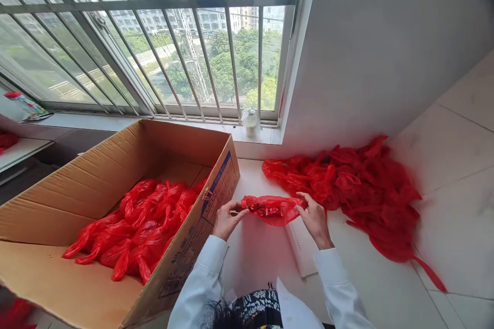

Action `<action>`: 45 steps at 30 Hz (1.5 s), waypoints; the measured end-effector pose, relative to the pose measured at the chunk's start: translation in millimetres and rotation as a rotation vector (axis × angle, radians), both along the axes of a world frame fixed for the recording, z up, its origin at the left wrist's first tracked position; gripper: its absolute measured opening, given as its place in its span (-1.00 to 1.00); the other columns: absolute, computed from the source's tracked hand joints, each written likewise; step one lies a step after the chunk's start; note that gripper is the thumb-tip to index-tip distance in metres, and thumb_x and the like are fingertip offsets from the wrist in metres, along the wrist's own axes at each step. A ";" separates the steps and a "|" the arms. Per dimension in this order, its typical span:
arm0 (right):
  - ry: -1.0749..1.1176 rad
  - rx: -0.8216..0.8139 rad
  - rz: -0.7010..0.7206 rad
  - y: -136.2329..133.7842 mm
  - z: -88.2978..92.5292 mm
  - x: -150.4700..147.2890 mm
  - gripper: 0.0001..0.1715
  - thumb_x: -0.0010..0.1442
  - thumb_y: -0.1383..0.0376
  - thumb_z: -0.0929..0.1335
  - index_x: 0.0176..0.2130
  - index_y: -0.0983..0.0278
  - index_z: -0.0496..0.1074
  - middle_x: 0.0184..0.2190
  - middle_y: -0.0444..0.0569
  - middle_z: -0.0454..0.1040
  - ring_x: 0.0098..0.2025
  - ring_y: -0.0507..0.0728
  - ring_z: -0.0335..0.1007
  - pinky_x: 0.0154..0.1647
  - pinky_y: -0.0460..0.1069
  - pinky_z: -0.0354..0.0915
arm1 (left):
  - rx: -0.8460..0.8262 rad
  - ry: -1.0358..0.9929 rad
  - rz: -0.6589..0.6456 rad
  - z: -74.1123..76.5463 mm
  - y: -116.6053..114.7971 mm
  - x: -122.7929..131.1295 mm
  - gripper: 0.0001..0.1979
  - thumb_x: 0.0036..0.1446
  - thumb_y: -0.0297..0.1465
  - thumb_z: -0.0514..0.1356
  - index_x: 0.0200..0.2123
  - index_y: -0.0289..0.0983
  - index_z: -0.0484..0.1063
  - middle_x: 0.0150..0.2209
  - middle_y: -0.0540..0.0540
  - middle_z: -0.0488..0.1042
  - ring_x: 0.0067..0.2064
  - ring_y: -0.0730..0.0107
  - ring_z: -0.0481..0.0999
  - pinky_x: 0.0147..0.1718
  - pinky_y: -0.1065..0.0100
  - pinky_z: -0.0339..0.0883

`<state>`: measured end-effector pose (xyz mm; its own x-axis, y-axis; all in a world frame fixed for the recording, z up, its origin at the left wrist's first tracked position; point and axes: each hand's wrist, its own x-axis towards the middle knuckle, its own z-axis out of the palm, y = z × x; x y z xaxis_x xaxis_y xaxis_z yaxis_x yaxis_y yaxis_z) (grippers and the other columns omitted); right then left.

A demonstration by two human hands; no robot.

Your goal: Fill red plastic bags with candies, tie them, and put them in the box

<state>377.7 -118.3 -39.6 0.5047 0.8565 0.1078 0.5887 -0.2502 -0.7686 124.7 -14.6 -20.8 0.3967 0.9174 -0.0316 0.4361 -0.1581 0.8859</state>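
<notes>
Between my two hands stretches a red plastic bag [274, 209], with small dark and white printed items showing through its film. My left hand [228, 217] pinches the bag's left end between thumb and fingers. At the other end, my right hand [313, 217] grips the film near its top corner. The bag hangs over the white table [258, 262], just right of the cardboard box [222, 195]. Inside that box lie several knotted red bags [142, 231], filled with contents I cannot make out.
A heap of red bags [358, 185] lies against the wall at right. Below my right hand is a white box [303, 247]. A small jar [250, 122] stands on the sill of the barred window [200, 51]. A red-capped bottle [25, 104] is at far left.
</notes>
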 end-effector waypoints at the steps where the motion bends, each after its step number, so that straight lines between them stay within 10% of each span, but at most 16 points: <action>1: 0.013 0.014 -0.022 3.6 2.2 -0.4 -0.51 0.04 0.25 0.22 -0.02 0.26 0.36 -0.29 -0.02 0.51 -0.37 0.12 0.37 -0.22 0.02 0.26 | 0.051 -0.004 0.011 -0.6 1.4 3.0 -0.69 -0.09 -0.15 0.25 -0.36 -0.27 0.47 -0.32 -0.08 0.45 -0.27 0.33 0.45 -0.30 0.35 0.34; 7: 0.135 0.093 -0.051 20.4 13.9 -12.7 -0.40 -0.01 0.29 0.24 0.06 0.27 0.28 -0.34 -0.08 0.46 -0.40 0.07 0.35 -0.24 0.01 0.29 | 0.272 -0.050 -0.121 7.4 1.3 23.6 -0.72 -0.07 -0.27 0.26 -0.24 -0.21 0.43 0.08 -0.18 0.28 0.13 0.15 0.28 0.09 0.12 0.17; 14: 0.413 0.162 0.049 28.6 33.1 -38.5 -0.38 -0.03 0.34 0.27 0.08 0.31 0.23 -0.27 -0.04 0.44 -0.30 0.04 0.40 -0.23 -0.05 0.34 | 0.085 -0.191 -0.201 1.9 -8.6 51.8 -0.52 -0.07 -0.22 0.27 -0.09 -0.23 0.23 -0.09 -0.11 0.44 -0.06 0.31 0.45 -0.03 0.28 0.28; 21: -0.014 0.129 0.314 25.8 68.9 -43.1 -0.54 0.06 0.48 0.18 -0.08 0.23 0.40 -0.18 -0.03 0.46 -0.14 0.09 0.37 -0.09 -0.02 0.26 | 0.194 0.038 -0.262 2.2 -8.8 69.4 -0.23 -0.14 -0.23 0.29 0.13 -0.24 0.07 -0.38 0.05 0.37 -0.47 0.49 0.32 -0.39 0.42 0.25; 24: -0.151 0.067 0.411 25.7 75.0 -52.9 -0.45 0.07 0.50 0.17 0.03 0.19 0.34 -0.09 -0.01 0.44 -0.06 0.12 0.35 -0.04 0.00 0.24 | 0.233 0.158 -0.258 -2.8 -16.6 80.3 -0.44 -0.02 -0.30 0.16 0.09 -0.23 0.17 -0.40 0.00 0.39 -0.42 0.39 0.35 -0.41 0.39 0.17; 30: -0.135 0.082 0.392 27.3 44.7 -58.9 -0.54 0.19 0.33 0.19 0.08 0.19 0.31 -0.09 0.03 0.44 -0.05 0.18 0.33 -0.06 0.04 0.27 | 0.124 0.200 -0.198 -24.9 -27.8 87.7 -0.59 0.20 -0.23 -0.13 -0.43 -0.31 0.41 -0.59 -0.01 0.28 -0.53 0.44 0.21 -0.52 0.38 0.07; 38: 0.453 0.018 0.494 37.0 -10.9 -48.0 -0.63 0.18 0.13 0.21 -0.20 0.24 0.48 -0.24 0.01 0.52 -0.19 0.15 0.43 -0.13 0.01 0.31 | -0.079 -0.019 -0.156 -47.1 -21.7 69.1 -0.40 0.14 0.06 -0.15 -0.52 -0.31 0.34 -0.61 0.06 0.15 -0.51 0.48 0.16 -0.47 0.41 0.11; 45: 0.601 0.131 0.213 34.8 -17.6 -55.5 -0.69 0.07 0.10 0.33 -0.38 0.31 0.42 -0.41 -0.03 0.47 -0.32 0.12 0.38 -0.26 -0.05 0.26 | -0.176 -0.086 -0.040 -60.9 -16.8 73.4 -0.45 0.05 0.14 -0.12 -0.40 -0.24 0.29 -0.58 0.06 0.21 -0.49 0.42 0.22 -0.45 0.39 0.15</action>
